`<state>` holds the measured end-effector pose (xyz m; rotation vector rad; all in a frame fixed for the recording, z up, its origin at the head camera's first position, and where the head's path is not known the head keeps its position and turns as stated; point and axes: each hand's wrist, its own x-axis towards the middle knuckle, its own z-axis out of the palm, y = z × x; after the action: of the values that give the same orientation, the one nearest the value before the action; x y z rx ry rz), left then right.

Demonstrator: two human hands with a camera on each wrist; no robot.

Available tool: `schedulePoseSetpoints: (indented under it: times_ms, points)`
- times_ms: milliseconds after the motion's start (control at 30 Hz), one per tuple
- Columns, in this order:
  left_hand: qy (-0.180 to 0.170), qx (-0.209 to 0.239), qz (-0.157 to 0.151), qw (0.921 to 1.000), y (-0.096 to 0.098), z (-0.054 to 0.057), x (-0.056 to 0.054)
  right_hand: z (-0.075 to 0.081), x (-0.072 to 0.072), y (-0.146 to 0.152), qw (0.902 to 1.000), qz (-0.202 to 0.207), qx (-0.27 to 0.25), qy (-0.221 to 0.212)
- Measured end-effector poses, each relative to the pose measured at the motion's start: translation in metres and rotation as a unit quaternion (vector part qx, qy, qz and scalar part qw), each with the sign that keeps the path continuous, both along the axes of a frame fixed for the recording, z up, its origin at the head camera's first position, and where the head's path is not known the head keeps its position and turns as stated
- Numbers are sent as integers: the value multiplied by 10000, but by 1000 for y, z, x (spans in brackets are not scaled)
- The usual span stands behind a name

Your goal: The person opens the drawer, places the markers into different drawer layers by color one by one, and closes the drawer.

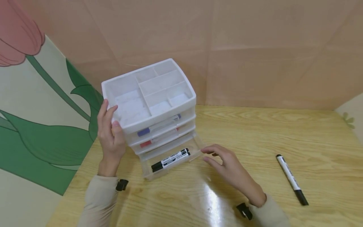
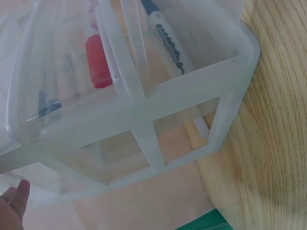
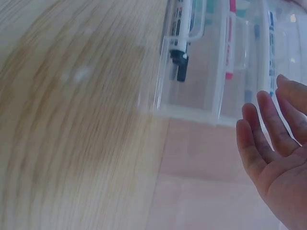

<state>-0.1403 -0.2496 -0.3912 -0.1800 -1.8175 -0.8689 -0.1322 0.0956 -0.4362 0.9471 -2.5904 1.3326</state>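
Observation:
A white plastic drawer organizer (image 1: 147, 118) stands on the table, its clear bottom drawer (image 1: 167, 173) pulled out. Two black-capped markers (image 1: 171, 160) lie side by side in that drawer. A red marker (image 3: 230, 43) shows inside the middle drawer and a blue one (image 1: 158, 125) inside the top drawer. My left hand (image 1: 111, 135) rests against the organizer's left side, fingers fairly straight; only fingertips show in the left wrist view. Beside the bottom drawer's right front corner is my right hand (image 1: 231, 165), fingers loosely bent and holding nothing. Whether a fingertip touches the corner I cannot tell.
Another black-capped marker (image 1: 292, 179) lies on the wooden table (image 1: 269, 132) to the right of my right hand. The organizer's top tray has several compartments. A pinkish sheet (image 1: 255, 56) hangs behind the table, and a tulip-patterned wall (image 1: 45, 142) borders the left.

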Motion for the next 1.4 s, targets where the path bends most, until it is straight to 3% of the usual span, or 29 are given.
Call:
schedulePoseSetpoints:
  times_ms: [567,1233,1400]
  points:
    - [37,-10,-4,10000,0,-1,0,-1,2,28,9986,-170,111,480]
    - [12,-45,24,10000,-2,-2,0,-1,13,61,9957,-655,535,366]
    - [61,-85,-10,9999,-2,-2,-1,-5,18,76,9940,-820,490,525]
